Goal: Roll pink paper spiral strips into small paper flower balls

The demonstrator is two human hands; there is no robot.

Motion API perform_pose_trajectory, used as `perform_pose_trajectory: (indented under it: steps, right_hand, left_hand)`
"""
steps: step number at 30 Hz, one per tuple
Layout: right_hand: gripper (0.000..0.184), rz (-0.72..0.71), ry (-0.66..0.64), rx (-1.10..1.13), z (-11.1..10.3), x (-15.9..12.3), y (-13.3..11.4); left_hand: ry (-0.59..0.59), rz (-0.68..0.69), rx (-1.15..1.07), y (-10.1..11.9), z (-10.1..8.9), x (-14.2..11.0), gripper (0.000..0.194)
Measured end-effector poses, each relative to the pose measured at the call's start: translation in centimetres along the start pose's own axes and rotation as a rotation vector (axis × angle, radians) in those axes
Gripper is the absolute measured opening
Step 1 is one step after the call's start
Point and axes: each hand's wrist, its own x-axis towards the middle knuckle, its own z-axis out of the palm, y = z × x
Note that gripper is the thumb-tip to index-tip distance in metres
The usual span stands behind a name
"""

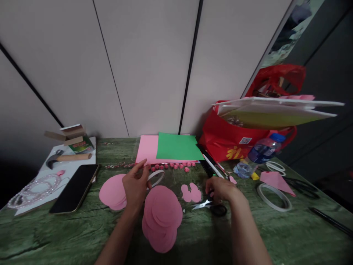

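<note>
My left hand (137,184) is over the left end of a row of small pink rolled paper flowers (175,166). Its thumb and fingertips are closed together, with a bit of pink at the tips too small to name. A roll of white tape (157,179) stands just right of this hand. My right hand (222,187) is closed on one handle of black-handled scissors (204,204), whose blades lie slightly apart, pointing left. Beside the blades is a scalloped pink paper cutout (191,193). Pink paper circles lie in a large pile (162,217) between my forearms and a smaller pile (112,191) at left.
Pink (146,147) and green paper sheets (178,146) lie by the wall. On the right stand a red bag (220,136), a water bottle (260,152) and a tape roll (274,197). A phone (75,187), hammer (71,157) and bead string (38,187) are left.
</note>
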Motion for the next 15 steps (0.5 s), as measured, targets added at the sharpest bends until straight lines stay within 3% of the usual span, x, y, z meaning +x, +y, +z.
perform_pose_trajectory:
  steps: [3, 5, 7, 9, 12, 13, 15]
  right_hand:
    - [0.033, -0.084, -0.105, 0.139, -0.5, -0.9, 0.8]
    - [0.025, -0.216, -0.201, 0.348, -1.4, -1.9, 0.7]
    - [0.023, -0.376, -0.208, 0.541, -2.4, -3.0, 0.1]
    - [0.02, -0.526, -0.073, 0.751, -3.1, -3.6, -1.0]
    - [0.021, -0.569, 0.335, 1.324, -3.1, -3.3, -3.2]
    - [0.024, -0.591, 0.382, 1.517, -2.9, -3.0, -4.0]
    - [0.021, -0.601, 0.336, 1.719, -2.3, -2.3, -5.5]
  left_hand:
    - [0.001, 0.016, 0.005, -0.2, 0.0, 0.1, 0.032]
    - [0.015, 0.0, -0.004, -0.2, 0.0, 0.2, 0.033]
    - [0.031, -0.017, -0.01, -0.1, 0.0, 0.3, 0.034]
    - [0.046, -0.027, -0.013, 0.1, -0.1, 0.4, 0.034]
    - [0.057, -0.031, -0.025, 0.1, -0.1, 0.4, 0.035]
    - [0.057, -0.031, -0.026, 0.1, -0.1, 0.5, 0.035]
    - [0.064, -0.029, -0.023, 0.1, -0.1, 0.5, 0.035]
